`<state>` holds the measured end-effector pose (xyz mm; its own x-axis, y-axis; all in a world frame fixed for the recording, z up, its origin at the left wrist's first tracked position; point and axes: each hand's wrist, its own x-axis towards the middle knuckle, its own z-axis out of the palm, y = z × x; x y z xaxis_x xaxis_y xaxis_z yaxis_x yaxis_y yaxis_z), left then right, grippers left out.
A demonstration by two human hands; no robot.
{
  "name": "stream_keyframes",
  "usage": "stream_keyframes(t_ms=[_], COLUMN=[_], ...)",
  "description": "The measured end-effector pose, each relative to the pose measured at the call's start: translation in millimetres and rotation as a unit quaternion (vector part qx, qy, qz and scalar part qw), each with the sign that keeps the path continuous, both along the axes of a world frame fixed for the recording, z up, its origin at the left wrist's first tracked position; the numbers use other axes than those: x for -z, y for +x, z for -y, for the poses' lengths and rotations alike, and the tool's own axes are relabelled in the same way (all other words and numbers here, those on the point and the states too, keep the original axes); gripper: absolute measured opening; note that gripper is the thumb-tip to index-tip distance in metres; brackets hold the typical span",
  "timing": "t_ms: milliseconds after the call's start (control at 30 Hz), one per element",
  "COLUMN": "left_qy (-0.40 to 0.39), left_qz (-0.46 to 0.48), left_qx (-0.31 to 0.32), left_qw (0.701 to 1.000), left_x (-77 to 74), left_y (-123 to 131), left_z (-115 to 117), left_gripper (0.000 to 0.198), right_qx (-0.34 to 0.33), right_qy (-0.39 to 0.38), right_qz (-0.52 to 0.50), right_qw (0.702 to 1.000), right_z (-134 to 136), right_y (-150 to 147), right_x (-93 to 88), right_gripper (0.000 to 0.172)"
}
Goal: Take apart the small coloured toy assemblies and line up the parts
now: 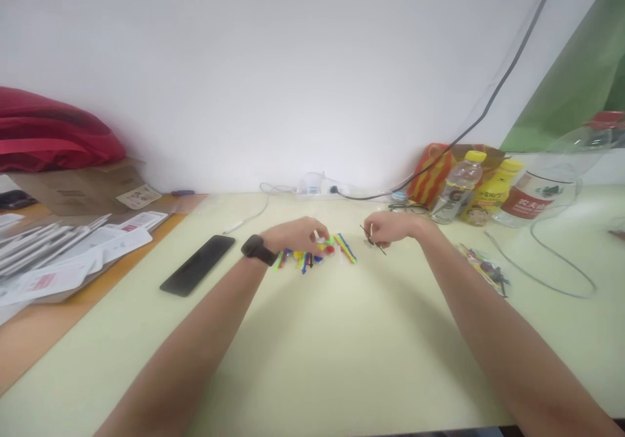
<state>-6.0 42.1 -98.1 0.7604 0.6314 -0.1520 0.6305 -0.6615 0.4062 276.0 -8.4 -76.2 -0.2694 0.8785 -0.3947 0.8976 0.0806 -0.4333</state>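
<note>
My left hand (297, 234), with a black watch (258, 249) at its wrist, hovers over a group of small colourful plastic pieces (305, 261). Its fingers are bent together at the tips, beside a light green piece and a red piece (329, 250); what they pinch, if anything, is too small to make out. To the right of the group lie yellow, green and blue strips (346, 248) side by side. My right hand (388, 228) is closed on a thin dark stick (381, 249), which slants down to the right, just above the table.
A black phone (198, 266) lies to the left. At the right are a bag of small pieces (486, 271), a white cable (551, 284) and several bottles (458, 186). Papers (63, 261) and a cardboard box (78, 189) are at far left. A white wall stands behind.
</note>
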Motion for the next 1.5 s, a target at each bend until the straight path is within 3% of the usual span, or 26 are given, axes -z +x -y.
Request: stream_keyframes(t_ms=[133,300,433,567,700,800,900,1100,1300,1500], left_qy=[0.009,-0.038,-0.052,-0.049,-0.054,-0.068,-0.060,-0.069,-0.056,-0.038], left_qz=[0.027,0.188,0.296,0.340,0.320,0.230,0.126,0.051,0.039,0.061], left_qx=[-0.003,-0.001,0.040,0.049,0.021,0.023,0.065,0.108,0.086,0.083], left_qw=[1.000,0.981,0.953,0.938,0.946,0.971,0.988,0.990,0.994,0.994], left_x=[-10.9,-27.2,-28.5,-24.3,-20.4,-16.6,-9.3,4.5,1.4,-1.7], left_y=[-1,11,27,33,28,24,25,31,27,20], left_z=[6,24,37,38,34,32,33,31,28,20], left_gripper=[0.052,0.043,0.028,0.017,0.015,0.019,0.020,0.020,0.016,0.023], right_qx=[-0.004,-0.016,-0.019,-0.025,0.002,0.028,0.013,0.005,-0.005,-0.001], right_qy=[0.025,0.045,0.047,0.049,0.068,0.100,0.098,0.098,0.135,0.142], right_qz=[-0.124,-0.295,-0.385,-0.409,-0.347,-0.177,-0.049,-0.012,-0.009,-0.001], right_qw=[0.992,0.954,0.922,0.911,0.935,0.979,0.994,0.995,0.991,0.990], right_z=[3,3,0,0,1,-3,-9,-15,-11,-6], right_y=[-11,-23,-30,-36,-38,-36,-35,-45,-58,-64], right_x=[-3.3,-2.5,2.3,6.7,9.9,17.1,29.1,47.3,53.3,55.2], right_gripper=[0.011,0.010,0.015,0.010,0.010,0.024,0.028,0.039,0.055,0.045])
